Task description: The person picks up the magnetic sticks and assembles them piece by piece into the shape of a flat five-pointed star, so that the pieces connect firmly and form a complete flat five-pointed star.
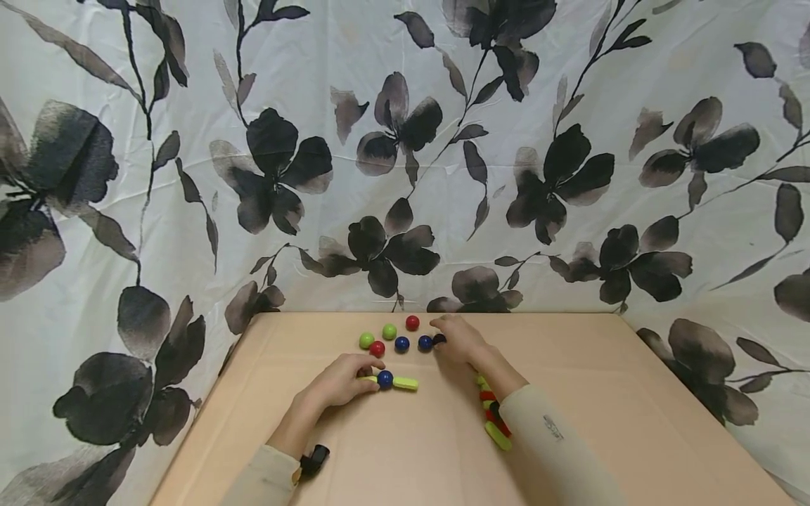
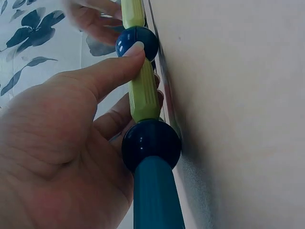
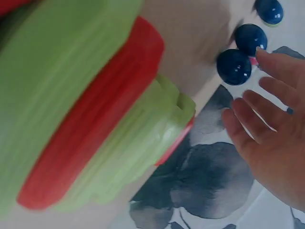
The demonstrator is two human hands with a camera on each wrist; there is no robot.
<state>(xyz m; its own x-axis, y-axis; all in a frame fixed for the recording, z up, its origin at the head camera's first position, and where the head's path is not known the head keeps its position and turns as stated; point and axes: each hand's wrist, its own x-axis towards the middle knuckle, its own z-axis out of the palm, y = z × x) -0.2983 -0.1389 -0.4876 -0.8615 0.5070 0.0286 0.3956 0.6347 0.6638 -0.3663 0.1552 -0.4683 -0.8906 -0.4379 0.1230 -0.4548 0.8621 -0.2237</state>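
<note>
My left hand pinches a light-green rod between thumb and fingers, the thumb tip lying on a blue ball. Past that ball runs another green rod. Nearer the wrist, a second blue ball joins the pinched rod to a teal rod; the hand hides this end in the head view. My right hand reaches to the back of the table with fingers extended and spread. Its fingertips are right at a pair of blue balls, with a third blue ball beyond.
Two green balls and two red balls lie near the table's back edge. Under the right forearm is a row of green and red rods, partly hidden by the sleeve. A flower-patterned cloth hangs behind the table.
</note>
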